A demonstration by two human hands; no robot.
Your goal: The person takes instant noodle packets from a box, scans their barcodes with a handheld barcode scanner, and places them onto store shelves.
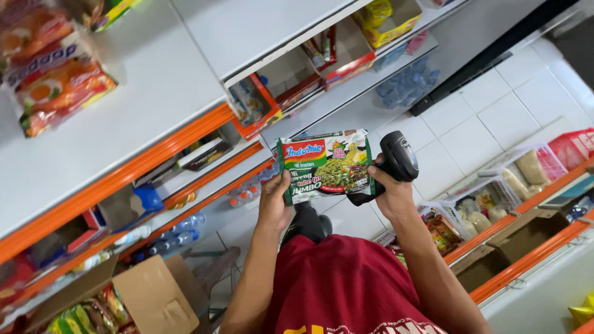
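I hold a green instant noodle packet (326, 165) flat in front of me between both hands. My left hand (274, 203) grips the packet's left edge with the thumb on its front. On the other side, my right hand (390, 193) touches the packet's right edge and also holds a black handheld barcode scanner (398, 158), whose head sits just right of the packet. My red shirt (343, 287) fills the lower middle of the view.
White shelves with orange edges (124, 176) stand at the left, bearing noodle packets (59, 80), boxes and water bottles (176, 235). An open cardboard box (148, 297) of packets sits at the lower left. At the right are wire baskets (495, 192) of bagged goods over a white tiled floor (495, 105).
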